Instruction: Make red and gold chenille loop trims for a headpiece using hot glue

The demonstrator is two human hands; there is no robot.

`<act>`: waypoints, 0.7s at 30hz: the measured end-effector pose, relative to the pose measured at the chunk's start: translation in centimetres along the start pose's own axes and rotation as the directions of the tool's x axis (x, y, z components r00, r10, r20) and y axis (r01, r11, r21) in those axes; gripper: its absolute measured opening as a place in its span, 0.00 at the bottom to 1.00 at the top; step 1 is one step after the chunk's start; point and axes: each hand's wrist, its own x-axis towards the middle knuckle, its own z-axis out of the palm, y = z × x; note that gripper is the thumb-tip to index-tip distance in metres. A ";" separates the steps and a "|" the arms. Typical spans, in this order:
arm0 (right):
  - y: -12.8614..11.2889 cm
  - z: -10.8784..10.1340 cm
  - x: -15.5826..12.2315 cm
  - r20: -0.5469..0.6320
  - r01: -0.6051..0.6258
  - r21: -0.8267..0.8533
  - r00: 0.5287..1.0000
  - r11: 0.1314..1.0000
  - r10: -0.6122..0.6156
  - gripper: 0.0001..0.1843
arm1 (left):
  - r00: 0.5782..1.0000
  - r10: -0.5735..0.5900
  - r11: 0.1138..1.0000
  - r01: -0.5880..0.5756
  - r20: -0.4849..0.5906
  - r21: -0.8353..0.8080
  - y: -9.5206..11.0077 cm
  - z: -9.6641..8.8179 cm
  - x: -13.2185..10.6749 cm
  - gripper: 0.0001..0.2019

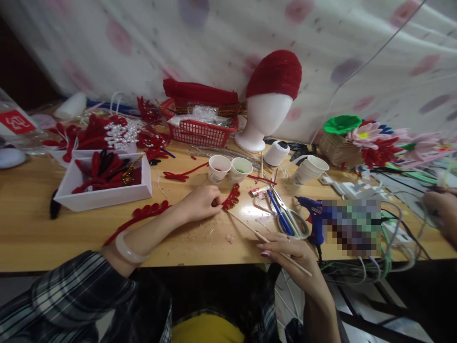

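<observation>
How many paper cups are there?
3: left cup and middle cup, side by side beyond the left hand; right cup beyond the glue gun, where more may be nested.

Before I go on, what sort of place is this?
Probably a small craft workspace. A glue gun and scissors lie on the wooden table, fuzzy red pieces lie in a white box, and artificial-looking flowers are at the back right.

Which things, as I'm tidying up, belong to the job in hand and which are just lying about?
Apparently in use:
- red gold-edged piece, left hand
- thin stick, right hand

Seemingly lying about:
- scissors
- glue gun
- foam head
- red basket
- white box
</observation>
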 end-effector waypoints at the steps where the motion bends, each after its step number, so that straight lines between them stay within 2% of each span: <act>1: 0.0 -0.2 -0.1 0.010 -0.001 -0.007 1.000 1.000 0.001 0.07 | 1.000 -0.002 1.000 0.002 -0.001 -0.003 0.0 0.0 0.0 0.08; 4: -0.1 -0.8 -0.2 0.015 -0.007 -0.010 1.000 1.000 0.008 0.08 | 1.000 -0.009 1.000 0.009 0.000 -0.017 -0.2 0.2 0.0 0.08; 6: -0.3 -1.3 -0.3 -0.022 -0.014 -0.010 1.000 1.000 0.014 0.08 | 1.000 -0.013 1.000 0.013 0.001 -0.027 -0.3 0.3 0.0 0.07; 11: -0.6 -1.3 -0.5 -0.236 0.005 -0.046 0.972 0.999 -0.016 0.07 | 0.999 -0.036 0.999 0.035 -0.017 -0.037 -0.4 0.5 -0.2 0.06; 16: -0.7 -0.4 -0.6 -0.372 -0.040 -0.171 0.928 0.984 -0.027 0.12 | 0.999 -0.033 0.999 0.032 -0.020 -0.044 -0.1 0.0 -0.5 0.05; 19: -0.5 -0.2 0.9 -0.393 -0.030 -0.289 0.915 0.957 -0.090 0.12 | 0.999 -0.049 0.997 0.049 -0.011 -0.051 0.1 -1.1 -1.2 0.05; 21: -0.5 -0.3 2.6 -0.337 0.014 -0.355 0.931 0.935 -0.141 0.14 | 0.997 -0.074 0.996 0.073 -0.004 -0.057 0.3 -2.0 -2.1 0.07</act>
